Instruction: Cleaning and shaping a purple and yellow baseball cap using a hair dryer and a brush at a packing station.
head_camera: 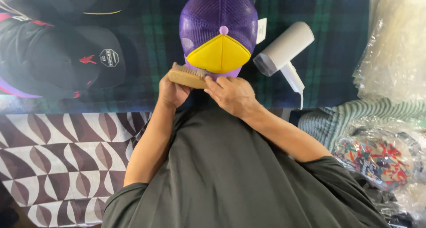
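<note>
two hands meet at the front edge of a purple mesh cap (218,15) with a yellow brim (218,55), which sits on a dark plaid cloth (328,63). the left hand (172,91) has its fingers closed around a wooden brush (188,76), bristles up against the cap's lower edge. the right hand (231,94) lies with fingers loosely curled on the brim's edge, steadying it. the cap looks light and soft at the mesh but stiff at the brim, so the brim seems the sound place to hold. a white handheld steamer (284,50) lies just beside it.
</note>
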